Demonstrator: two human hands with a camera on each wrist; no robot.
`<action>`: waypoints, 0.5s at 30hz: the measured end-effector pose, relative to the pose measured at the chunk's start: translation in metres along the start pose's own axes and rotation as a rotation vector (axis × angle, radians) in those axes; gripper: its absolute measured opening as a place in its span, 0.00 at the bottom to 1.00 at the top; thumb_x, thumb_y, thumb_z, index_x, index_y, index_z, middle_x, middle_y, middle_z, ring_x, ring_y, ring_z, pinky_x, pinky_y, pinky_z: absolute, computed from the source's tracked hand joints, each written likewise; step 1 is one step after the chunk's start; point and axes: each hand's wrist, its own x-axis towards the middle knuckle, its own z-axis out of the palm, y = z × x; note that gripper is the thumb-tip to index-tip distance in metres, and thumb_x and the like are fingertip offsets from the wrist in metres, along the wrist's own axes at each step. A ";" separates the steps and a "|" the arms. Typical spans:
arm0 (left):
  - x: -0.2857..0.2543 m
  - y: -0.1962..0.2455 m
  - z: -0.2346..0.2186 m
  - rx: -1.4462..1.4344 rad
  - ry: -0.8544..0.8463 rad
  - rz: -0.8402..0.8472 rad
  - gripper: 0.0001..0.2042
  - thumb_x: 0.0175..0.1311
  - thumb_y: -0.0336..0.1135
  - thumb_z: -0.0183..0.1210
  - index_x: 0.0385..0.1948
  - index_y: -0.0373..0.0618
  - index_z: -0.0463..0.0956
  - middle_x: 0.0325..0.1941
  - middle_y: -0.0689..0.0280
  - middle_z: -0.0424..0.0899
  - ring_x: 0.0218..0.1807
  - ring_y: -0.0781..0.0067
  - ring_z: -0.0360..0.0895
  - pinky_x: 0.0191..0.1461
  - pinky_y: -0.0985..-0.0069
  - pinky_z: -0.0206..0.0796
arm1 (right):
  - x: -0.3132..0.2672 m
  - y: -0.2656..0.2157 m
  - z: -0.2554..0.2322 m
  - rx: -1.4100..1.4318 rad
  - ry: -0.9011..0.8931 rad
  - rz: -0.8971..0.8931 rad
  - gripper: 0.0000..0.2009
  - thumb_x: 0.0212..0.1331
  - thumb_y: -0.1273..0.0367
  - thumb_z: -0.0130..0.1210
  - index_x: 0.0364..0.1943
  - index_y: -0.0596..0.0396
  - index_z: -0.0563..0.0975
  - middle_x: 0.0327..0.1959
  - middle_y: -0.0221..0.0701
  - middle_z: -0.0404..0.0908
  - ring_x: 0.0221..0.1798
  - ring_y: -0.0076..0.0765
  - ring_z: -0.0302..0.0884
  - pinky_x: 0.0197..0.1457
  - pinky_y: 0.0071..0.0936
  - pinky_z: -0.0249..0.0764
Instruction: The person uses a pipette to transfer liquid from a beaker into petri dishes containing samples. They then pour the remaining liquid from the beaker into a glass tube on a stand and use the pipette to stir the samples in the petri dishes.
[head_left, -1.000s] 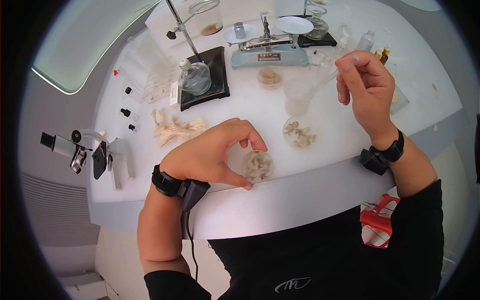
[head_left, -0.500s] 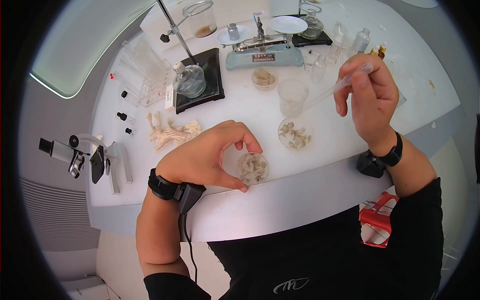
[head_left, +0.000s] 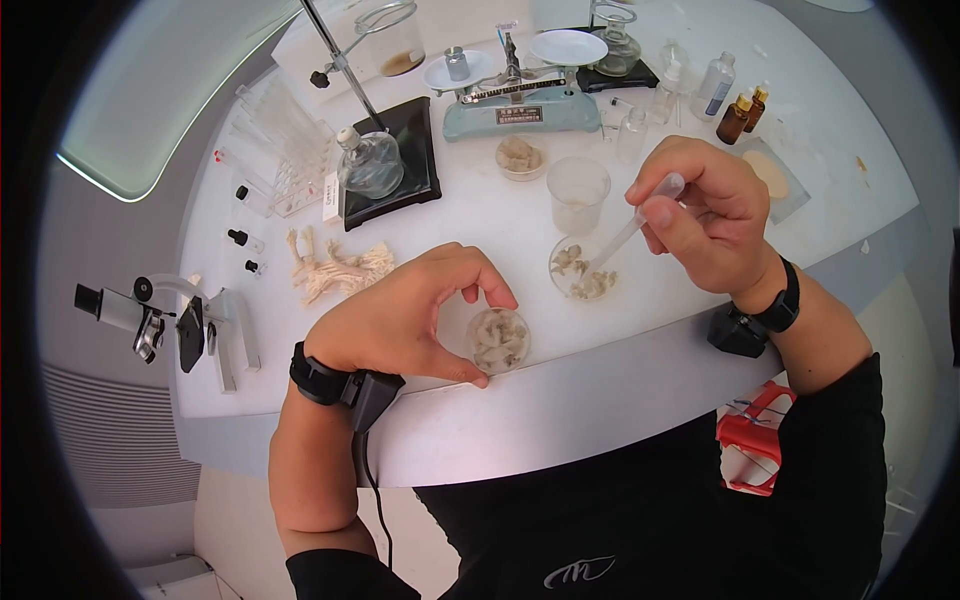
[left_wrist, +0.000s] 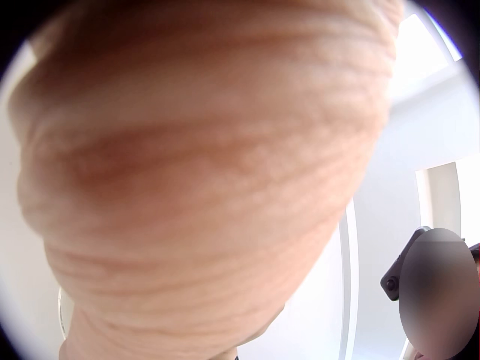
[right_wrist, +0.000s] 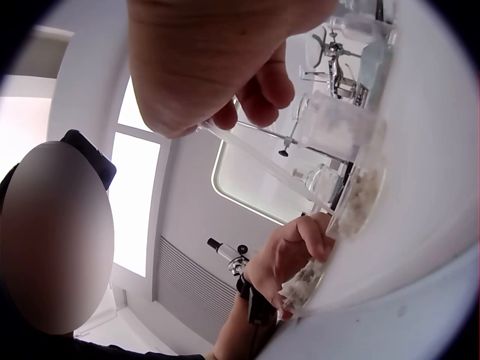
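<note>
Near the front edge, my left hand curves its thumb and fingers round a round clear petri dish holding pale, grey-flecked soft pieces. My right hand pinches the bulb end of a clear plastic dropper between thumb and fingers. The dropper slants down to the left, its tip over a second petri dish of similar pieces. Just behind that dish stands a translucent plastic beaker. The left wrist view is filled by my own blurred hand, which hides the dish.
Behind are a third dish, a balance scale, a stand with a glass spirit lamp, and brown dropper bottles. Cotton-like cord and a microscope lie left. Test tubes stand in a rack.
My right hand has come down, shifting the dropper's tip from the beaker to the second petri dish. My left hand keeps its hold on the near dish; the head view has shifted slightly.
</note>
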 end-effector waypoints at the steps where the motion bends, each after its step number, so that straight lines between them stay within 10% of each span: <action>1: 0.000 0.000 0.000 -0.004 -0.001 0.004 0.34 0.42 0.30 0.91 0.57 0.47 0.86 0.56 0.69 0.87 0.59 0.68 0.78 0.66 0.71 0.69 | 0.000 0.000 0.000 0.000 0.000 0.000 0.02 0.79 0.76 0.63 0.48 0.60 0.85 0.43 0.29 0.88 0.34 0.14 0.78 0.37 0.16 0.75; 15: 0.000 0.001 0.000 0.008 -0.003 -0.013 0.35 0.41 0.30 0.91 0.57 0.47 0.86 0.56 0.69 0.88 0.59 0.68 0.78 0.66 0.70 0.69 | 0.004 0.002 0.001 -0.137 -0.045 -0.075 0.01 0.77 0.75 0.66 0.44 0.58 0.85 0.38 0.28 0.88 0.29 0.15 0.78 0.32 0.17 0.73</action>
